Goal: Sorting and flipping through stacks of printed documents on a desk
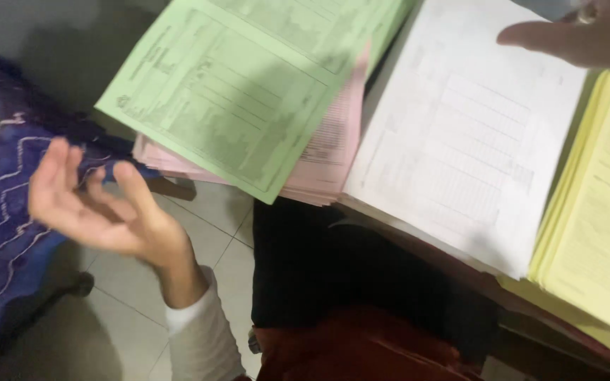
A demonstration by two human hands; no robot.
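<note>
My left hand [100, 204] is held palm up with its fingers spread. It holds nothing and hovers above the tiled floor, beside a blue patterned cloth [1, 212]. A white sleeve covers its wrist. My right hand [573, 35] reaches in at the top right, flat over a stack of white printed forms [460, 134], and grips nothing. Whether it touches the paper I cannot tell. A green printed form [241, 92] lies on top of a pink stack [333, 148], left of the white one.
A thick yellow paper stack [601, 212] lies at the right on the table's edge. Below the table are dark clothing [333, 268] and something reddish-brown [361, 349]. Pale floor tiles [206, 233] show at the bottom left.
</note>
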